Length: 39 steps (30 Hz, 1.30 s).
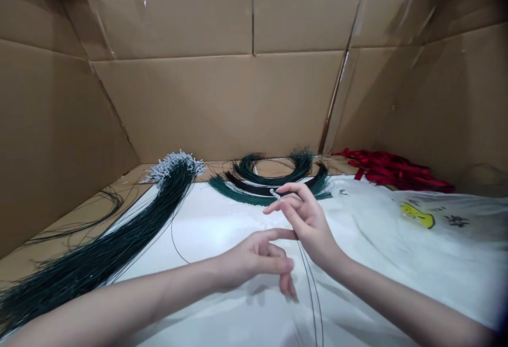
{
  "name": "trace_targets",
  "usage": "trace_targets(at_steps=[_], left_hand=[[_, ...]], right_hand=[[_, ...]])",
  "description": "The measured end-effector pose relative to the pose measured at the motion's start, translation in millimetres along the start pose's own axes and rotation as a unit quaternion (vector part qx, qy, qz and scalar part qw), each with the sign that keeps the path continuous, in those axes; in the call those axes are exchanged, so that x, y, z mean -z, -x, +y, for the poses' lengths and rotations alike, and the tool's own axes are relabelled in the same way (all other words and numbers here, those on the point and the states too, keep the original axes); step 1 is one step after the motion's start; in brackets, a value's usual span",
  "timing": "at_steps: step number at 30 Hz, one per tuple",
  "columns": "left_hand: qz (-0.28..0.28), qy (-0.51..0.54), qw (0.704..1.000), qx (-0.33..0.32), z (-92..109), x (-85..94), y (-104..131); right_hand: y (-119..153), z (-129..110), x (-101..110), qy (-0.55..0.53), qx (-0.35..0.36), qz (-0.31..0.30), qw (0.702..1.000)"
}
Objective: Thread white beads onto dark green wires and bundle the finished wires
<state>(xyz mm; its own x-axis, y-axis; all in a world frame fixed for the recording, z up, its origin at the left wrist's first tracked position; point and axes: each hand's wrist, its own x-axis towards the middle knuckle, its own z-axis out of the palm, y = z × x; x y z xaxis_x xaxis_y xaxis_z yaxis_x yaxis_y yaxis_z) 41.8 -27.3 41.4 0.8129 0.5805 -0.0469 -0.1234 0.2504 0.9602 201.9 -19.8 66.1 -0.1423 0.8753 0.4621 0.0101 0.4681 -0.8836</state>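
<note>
My right hand (307, 220) pinches thin dark wire stems near their top, and a small white beaded tip (274, 194) shows at its fingertips. Below that hand the dark wire (310, 283) hangs as two long strands. Beside it, my left hand (265, 259) points its index finger to the base of the right hand, by the wires. The left thumb is apart from that index finger, and the other fingers curl loosely with nothing visible in them. To the left lies a thick bundle of dark green wire stems (138, 236) with a cluster of pale tips (174, 166).
Cardboard walls (214, 103) enclose the work surface, which a white sheet (222, 225) covers. Curved bundles of green and black wire (273, 180) lie at the back. Red ribbon (392, 170) is heaped at the back right, behind a clear plastic bag (456, 217) with a yellow print.
</note>
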Motion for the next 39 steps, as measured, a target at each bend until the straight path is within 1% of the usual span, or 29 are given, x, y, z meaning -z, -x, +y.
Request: trace_targets(at_steps=[2, 4, 6, 8, 11, 13, 15, 16, 17, 20, 21, 22, 27, 30, 32, 36, 38, 39], left_hand=[[0.029, -0.034, 0.999, 0.018, 14, 1.2, 11], [0.059, -0.075, 0.995, 0.023, 28, 3.0, 21], [0.093, -0.107, 0.99, 0.018, 37, 5.5, 28], [0.122, -0.123, 0.985, 0.004, 43, 9.5, 34], [0.155, -0.148, 0.977, -0.02, 47, 19.2, 50], [0.192, -0.164, 0.967, -0.036, 51, 27.5, 63], [0.233, -0.17, 0.957, -0.036, 54, 36.3, 77], [0.238, -0.17, 0.956, -0.027, 55, 40.7, 83], [0.227, -0.167, 0.96, -0.012, 56, 44.9, 88], [0.137, -0.139, 0.98, 0.033, 57, 56.1, 100], [0.115, -0.125, 0.985, 0.034, 58, 59.5, 103], [0.107, -0.116, 0.987, 0.03, 58, 63.0, 105], [0.171, -0.089, 0.981, -0.015, 62, 87.3, 121], [0.182, -0.072, 0.98, -0.021, 63, 104.6, 132], [0.191, -0.065, 0.979, -0.02, 65, 113.1, 139], [0.207, -0.066, 0.976, -0.013, 69, 120.8, 151], [0.216, -0.072, 0.974, -0.005, 72, 122.8, 157], [0.22, -0.075, 0.973, -0.001, 74, 124.0, 160]], right_hand=[[-10, -4, -3, -0.016, -0.006, 0.017, 1.0], [-19, -8, -13, -0.038, -0.03, 0.017, 0.999], [-28, -15, -28, -0.066, -0.059, -0.016, 0.996], [-36, -22, -45, -0.094, -0.092, -0.069, 0.989], [-42, -28, -69, -0.106, -0.104, -0.133, 0.98], [-45, -27, -83, -0.124, -0.105, -0.156, 0.974], [-46, -24, -95, -0.144, -0.099, -0.168, 0.97], [-47, -23, -101, -0.144, -0.09, -0.17, 0.971], [-49, -21, -107, -0.132, -0.077, -0.171, 0.973], [-55, -17, -125, -0.078, -0.051, -0.179, 0.979], [-59, -15, -130, -0.071, -0.053, -0.187, 0.978], [-63, -14, -134, -0.075, -0.058, -0.194, 0.976], [-90, -4, -149, -0.156, -0.07, -0.201, 0.965], [-105, 6, -154, -0.199, -0.084, -0.209, 0.954], [-111, 15, -159, -0.245, -0.095, -0.217, 0.94], [-122, 33, -170, -0.329, -0.126, -0.232, 0.907], [-130, 38, -175, -0.336, -0.133, -0.229, 0.904], [-136, 39, -176, -0.328, -0.137, -0.221, 0.908]])
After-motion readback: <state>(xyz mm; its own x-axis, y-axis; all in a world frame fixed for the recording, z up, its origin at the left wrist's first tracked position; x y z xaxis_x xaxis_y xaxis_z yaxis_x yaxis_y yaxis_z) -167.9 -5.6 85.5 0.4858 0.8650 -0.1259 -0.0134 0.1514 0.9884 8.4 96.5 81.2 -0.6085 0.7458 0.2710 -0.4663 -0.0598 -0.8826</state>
